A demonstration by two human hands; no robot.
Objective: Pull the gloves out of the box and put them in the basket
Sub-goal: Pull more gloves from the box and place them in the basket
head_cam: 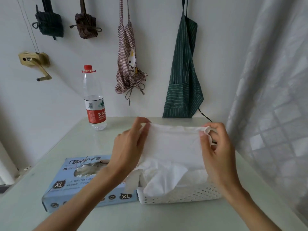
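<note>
A thin white glove (173, 144), limp and slightly translucent, is stretched flat between both hands directly above the white perforated plastic basket (183, 194). Its long axis runs left to right, and it hangs like a sheet from its upper edge, the lower part drooping toward the white gloves already heaped in the basket (165, 179). So the drop point lies straight below the grip, a short way down and a little toward the near side.

The left hand (128, 145) pinches the glove's left upper corner between thumb and fingertips, wrist bent back, forearm coming in from the near left across the box. The right hand (215, 147) is closed on the bunched right end, fingers curled around the fabric, forearm entering from the near right. Both are about equally close to the basket.

The light blue cardboard glove box marked XL (86, 182) lies flat just left of the basket, touching it or nearly so; more gloves show through its top opening. One white glove (133, 180) hangs over the basket's left rim beside the box.

The next move, I judge, is simply lowering and letting go
</note>
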